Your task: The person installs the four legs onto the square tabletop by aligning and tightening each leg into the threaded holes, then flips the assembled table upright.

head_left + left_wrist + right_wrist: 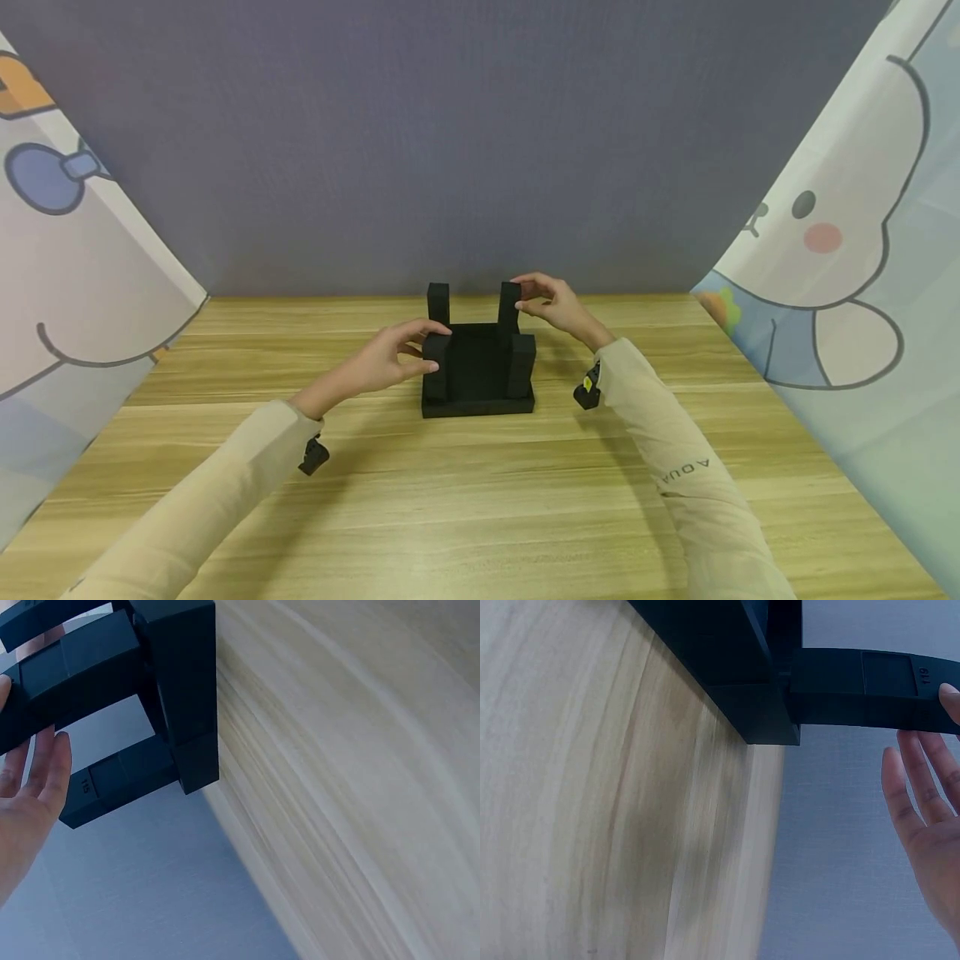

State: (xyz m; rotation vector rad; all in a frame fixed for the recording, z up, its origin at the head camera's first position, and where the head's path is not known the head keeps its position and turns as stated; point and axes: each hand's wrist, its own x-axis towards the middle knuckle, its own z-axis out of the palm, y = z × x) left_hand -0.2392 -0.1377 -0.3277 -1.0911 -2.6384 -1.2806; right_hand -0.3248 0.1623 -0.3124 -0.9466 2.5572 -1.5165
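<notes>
A black square base [477, 407] stands on the wooden table with black upright posts at its corners. At the front left post [437, 379], my left hand [382, 360] pinches the upper end between thumb and fingers. My right hand [557, 308] holds the top of the back right post [508, 304], its thumb on the near side and fingers behind. Raised digits reading 119 mark this post [847, 686] in the right wrist view. In the left wrist view, the back left post [124, 780] carries the digits 115. Parts of both hands fall outside their wrist views.
The front right post [521, 367] and the back left post [438, 302] are untouched. A grey panel [450, 150] rises behind the table [465, 500]. Cartoon-printed sheets [840, 275] flank both sides. Each wrist wears a small black camera [588, 390].
</notes>
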